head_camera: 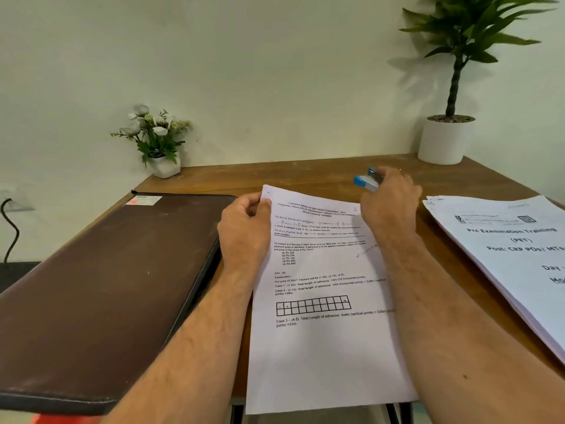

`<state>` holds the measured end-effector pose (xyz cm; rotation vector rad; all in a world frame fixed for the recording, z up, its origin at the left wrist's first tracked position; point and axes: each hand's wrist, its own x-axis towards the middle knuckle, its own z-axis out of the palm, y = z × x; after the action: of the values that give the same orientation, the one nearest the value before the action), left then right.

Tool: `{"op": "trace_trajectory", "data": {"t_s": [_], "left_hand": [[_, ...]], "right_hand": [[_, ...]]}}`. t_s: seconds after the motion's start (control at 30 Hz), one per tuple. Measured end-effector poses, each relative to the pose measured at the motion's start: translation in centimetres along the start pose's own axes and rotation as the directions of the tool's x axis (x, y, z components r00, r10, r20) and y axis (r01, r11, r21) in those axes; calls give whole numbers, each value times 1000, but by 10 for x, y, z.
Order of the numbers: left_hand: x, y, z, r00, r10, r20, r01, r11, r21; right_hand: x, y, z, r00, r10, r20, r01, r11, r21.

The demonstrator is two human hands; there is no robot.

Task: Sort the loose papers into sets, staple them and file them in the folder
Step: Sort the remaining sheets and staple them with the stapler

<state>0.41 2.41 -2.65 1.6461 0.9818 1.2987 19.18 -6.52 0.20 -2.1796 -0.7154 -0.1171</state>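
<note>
A set of printed white papers (324, 347) lies in the middle of the wooden desk, its near end hanging over the front edge. My left hand (244, 231) pinches the set's top left corner and lifts it slightly. My right hand (391, 200) holds a blue and silver stapler (367, 180) just beyond the set's top right corner, in the air above the desk. A closed dark brown zip folder (101, 286) lies flat to the left of the papers. A second stack of papers (513, 258) with a bold title page sits at the right.
The wooden desk (305, 175) stands against a pale wall. A small white pot of white flowers (159, 142) is at the back left. A tall green plant in a white pot (446, 139) is at the back right. A black cable (10, 228) hangs at far left.
</note>
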Motion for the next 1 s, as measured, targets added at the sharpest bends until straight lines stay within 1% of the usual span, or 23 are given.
{"op": "trace_trajectory", "data": {"t_s": [0.1,0.17,0.27,0.37,0.43,0.53,0.63,0.67,0.73,0.77,0.83,0.9,0.93,0.97,1.0], "left_hand": [[3,-4,1,998,-57,28,56,998,39],[4,-6,1,995,-89,53,86,995,59],[5,-7,1,991,-106,85,99,991,85],[7,-7,1,986,-115,120,105,990,89],[8,-7,1,984,-127,127,116,989,93],[9,-7,-1,977,-167,134,161,986,49],[6,-3,-3,970,-192,145,202,978,-57],[5,-1,-4,969,-197,148,213,972,-104],[3,3,-6,964,-217,152,244,951,-191],[2,4,-7,961,-229,154,260,939,-225],[0,8,-10,956,-247,161,285,913,-292],[-2,12,-14,950,-270,155,308,885,-350],[-2,14,-16,946,-287,150,323,869,-376],[-3,15,-18,940,-307,150,342,848,-404],[-5,18,-21,932,-329,155,363,825,-432]], "right_hand": [[3,8,4,999,40,2,-40,999,-2],[3,8,5,996,79,35,-78,996,-33],[2,8,4,986,133,101,-126,989,-75],[3,9,6,984,136,119,-126,988,-87],[1,8,6,992,89,89,-82,993,-81],[-6,6,6,999,-34,38,37,994,-101],[-13,3,3,992,-127,-17,122,977,-174],[-15,1,1,988,-152,-36,144,974,-174],[-16,-5,-5,986,-161,-41,157,983,-98],[-16,-7,-7,989,-147,-27,146,989,-32],[-17,-11,-15,997,-60,39,56,994,92],[-22,-10,-26,986,53,158,-88,971,223],[-27,-8,-32,972,80,223,-141,951,276],[-33,-6,-38,954,74,289,-161,943,290],[-42,-7,-46,931,36,364,-131,962,239]]}}
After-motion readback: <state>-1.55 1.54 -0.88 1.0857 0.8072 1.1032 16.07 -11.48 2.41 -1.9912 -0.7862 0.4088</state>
